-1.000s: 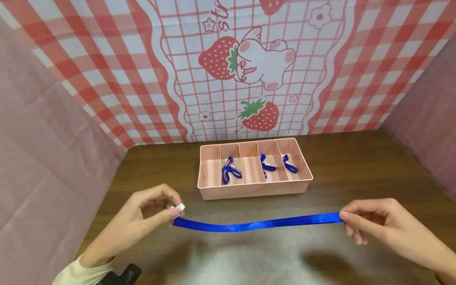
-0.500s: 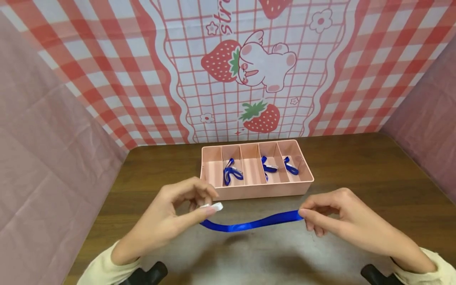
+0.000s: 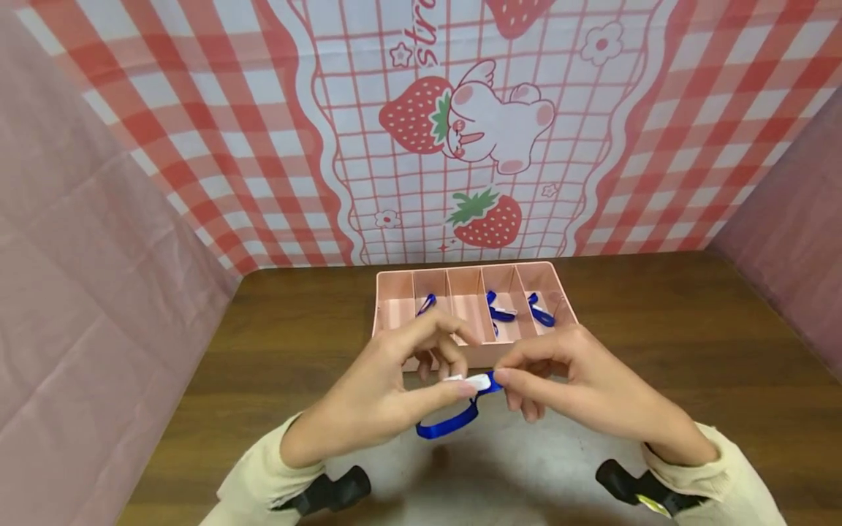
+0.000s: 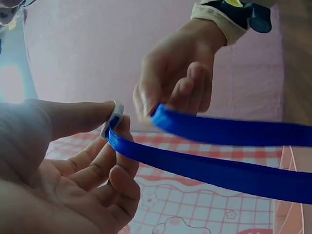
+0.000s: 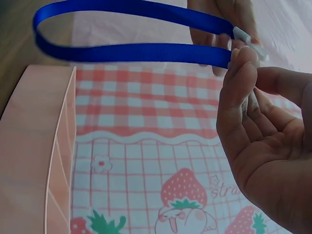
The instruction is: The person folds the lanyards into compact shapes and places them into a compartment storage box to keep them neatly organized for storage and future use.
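Note:
A blue satin ribbon (image 3: 450,426) hangs in a loop between my hands, above the table. My left hand (image 3: 388,387) pinches a small white piece (image 3: 479,381) between thumb and fingers; one end of the ribbon comes out of it in the left wrist view. With thumb and forefinger, my right hand (image 3: 579,376) pinches the ribbon's other end, right beside the white piece. Seen from the right wrist, the ribbon (image 5: 141,52) bends back on itself in one long loop. Its two runs lie apart, one above the other, in the left wrist view.
A pink box (image 3: 490,356) with several compartments stands behind the hands, partly hidden by them. Folded blue ribbons (image 3: 542,314) with white parts lie in some compartments. A strawberry-print cloth (image 3: 368,183) hangs behind the brown table (image 3: 250,351); pink cloths hang at both sides.
Both hands have moved together, the left one furthest. The ribbon, stretched nearly straight a second ago, has sagged and folded into a loop with its ends close together.

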The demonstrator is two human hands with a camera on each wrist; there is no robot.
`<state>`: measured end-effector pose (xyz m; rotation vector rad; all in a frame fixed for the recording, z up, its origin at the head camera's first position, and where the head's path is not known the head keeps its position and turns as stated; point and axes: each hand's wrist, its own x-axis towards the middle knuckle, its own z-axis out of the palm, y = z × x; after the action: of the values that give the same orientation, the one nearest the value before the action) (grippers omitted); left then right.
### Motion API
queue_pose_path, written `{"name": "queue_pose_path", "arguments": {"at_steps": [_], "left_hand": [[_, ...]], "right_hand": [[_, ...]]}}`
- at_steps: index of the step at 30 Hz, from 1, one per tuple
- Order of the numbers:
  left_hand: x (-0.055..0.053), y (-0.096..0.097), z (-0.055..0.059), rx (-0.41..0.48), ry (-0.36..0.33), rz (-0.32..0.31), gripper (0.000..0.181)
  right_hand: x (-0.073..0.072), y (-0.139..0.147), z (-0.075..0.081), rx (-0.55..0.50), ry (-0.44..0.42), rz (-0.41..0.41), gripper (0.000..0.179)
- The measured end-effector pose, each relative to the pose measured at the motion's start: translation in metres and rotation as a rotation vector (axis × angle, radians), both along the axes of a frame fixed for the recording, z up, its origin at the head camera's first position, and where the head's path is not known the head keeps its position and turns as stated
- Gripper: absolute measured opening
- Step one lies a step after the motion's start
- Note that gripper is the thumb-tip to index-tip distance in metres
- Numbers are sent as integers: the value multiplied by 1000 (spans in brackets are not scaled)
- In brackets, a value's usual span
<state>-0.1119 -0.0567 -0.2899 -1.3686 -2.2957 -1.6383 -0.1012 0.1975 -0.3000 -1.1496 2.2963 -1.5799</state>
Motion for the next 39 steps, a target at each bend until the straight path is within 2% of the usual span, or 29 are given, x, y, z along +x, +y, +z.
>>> {"name": "queue_pose_path", "arguments": {"at_steps": [4,8,12,17,23,26,30,32,33,35,39], "left_hand": [[-1,3,-5,-12,-1,24,28],[-3,5,-9,-3,-37,-12,29],[-5,9,-13,27,-92,-40,29],[-5,13,-18,61,-136,-7,31],[-5,16,-22,65,-75,23,30],[-6,14,-21,31,-59,-44,33],[-6,12,-19,-65,-120,-176,41],[-5,12,-19,-111,-128,-186,32],[-4,12,-18,-128,-120,-176,26],[-4,14,-19,-152,-59,-132,13],[-2,17,-20,-171,94,-8,11]], "right_hand": [[-4,-7,-1,-48,-83,69,26],[-7,-10,-2,-82,-124,137,26],[-10,-11,-4,-100,-164,152,26],[-11,-11,-5,-118,-208,142,23],[-9,-13,-6,-111,-172,110,18],[-7,-10,-4,-119,-167,97,19],[-5,-5,-1,-106,-137,74,23],[-4,-3,1,-82,-99,40,24],[-3,-2,2,-68,-77,21,24],[-1,-3,2,-50,-38,-18,25],[1,-7,1,-32,101,-74,25]]}}
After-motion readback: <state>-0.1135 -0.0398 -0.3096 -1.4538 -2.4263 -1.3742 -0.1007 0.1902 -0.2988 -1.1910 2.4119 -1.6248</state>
